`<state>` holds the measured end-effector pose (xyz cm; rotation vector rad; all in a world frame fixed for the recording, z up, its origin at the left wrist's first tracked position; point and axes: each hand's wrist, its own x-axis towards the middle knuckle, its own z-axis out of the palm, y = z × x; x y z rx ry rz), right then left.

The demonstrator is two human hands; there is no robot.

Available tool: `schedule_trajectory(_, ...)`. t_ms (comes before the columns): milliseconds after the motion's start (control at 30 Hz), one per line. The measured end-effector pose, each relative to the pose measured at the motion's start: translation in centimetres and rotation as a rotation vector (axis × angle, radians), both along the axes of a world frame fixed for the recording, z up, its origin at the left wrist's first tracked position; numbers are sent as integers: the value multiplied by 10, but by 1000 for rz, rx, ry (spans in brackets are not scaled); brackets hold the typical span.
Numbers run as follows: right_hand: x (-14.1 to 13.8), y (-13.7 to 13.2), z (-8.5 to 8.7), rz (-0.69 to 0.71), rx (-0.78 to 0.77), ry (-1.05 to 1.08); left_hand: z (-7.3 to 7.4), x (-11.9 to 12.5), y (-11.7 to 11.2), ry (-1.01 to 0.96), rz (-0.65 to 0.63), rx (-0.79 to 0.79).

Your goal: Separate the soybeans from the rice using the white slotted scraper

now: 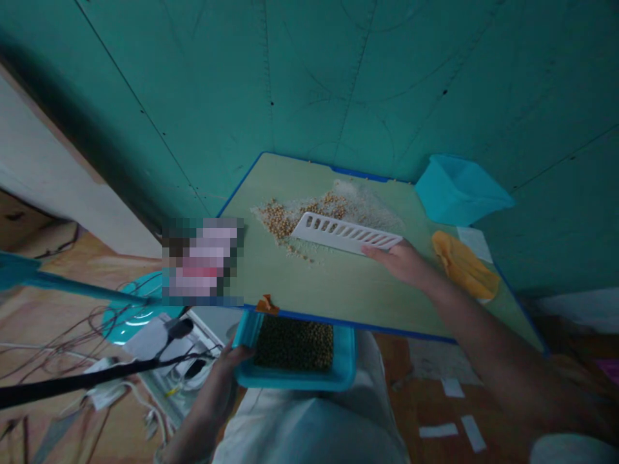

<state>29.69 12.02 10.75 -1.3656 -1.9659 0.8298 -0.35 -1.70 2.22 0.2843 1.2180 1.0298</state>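
My right hand point(397, 260) grips one end of a white slotted plastic strip point(333, 238), which stands on its edge on the table. Behind and left of the strip lie tan dried beans point(276, 220), which look like soybeans or chickpeas. White grains point(370, 205), perhaps rice, spread among and beyond them. Below the table's near edge, my left hand point(238, 353) holds the left rim of a turquoise plastic basin point(294, 380). Many small beans point(294, 345), dark green on the left and tan at the right, fill its bottom.
The pale green table point(348, 290) has a blue edge against a green wall point(314, 77). At its right are a turquoise container point(459, 190) and an orange cloth point(464, 267). A blurred-out pink object point(206, 261) lies on the left. Cables point(97, 322) and a turquoise stool point(140, 309) are beyond.
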Motion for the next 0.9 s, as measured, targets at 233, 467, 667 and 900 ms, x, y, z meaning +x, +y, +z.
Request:
schedule_trajectory(233,-18,-2,-2,57,-48,-11,1,1,-4,-17,32,-12)
schedule_trajectory(467,-13,-20,-1,105,-105,17,1,-5,-3,59,-23,-7)
schedule_trajectory(667,-17,-23,-1,114,-94,13,-3,-5,-3,33,-21,5)
schedule_trajectory(900,-30,-30,-4,151,16,-94,-11,-13,-7,53,0,24)
